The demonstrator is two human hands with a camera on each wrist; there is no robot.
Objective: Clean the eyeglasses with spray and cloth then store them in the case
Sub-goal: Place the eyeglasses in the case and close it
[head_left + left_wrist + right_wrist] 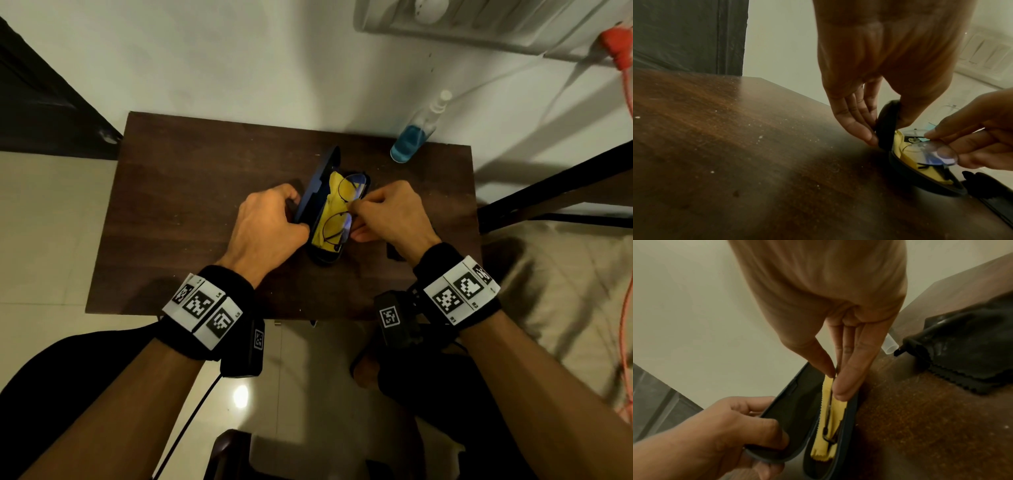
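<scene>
A dark blue eyeglass case [324, 257] lies open in the middle of the wooden table [188, 212]. A yellow cloth [334, 181] lines its base. The round thin-framed eyeglasses [334, 224] lie folded on that cloth, half inside the base. My left hand [296, 209] grips the raised lid [887, 126] between thumb and fingers. My right hand [352, 209] pinches the glasses at the bridge between thumb and forefinger; the right wrist view shows this pinch [833, 374] above the yellow cloth [837, 412]. The lenses [937, 154] show clear.
A spray bottle [414, 137] with blue liquid stands at the table's back right corner. A black cloth [972, 353] lies on the table right of the case, with a small clear cap [890, 345] beside it. A wall runs behind the table.
</scene>
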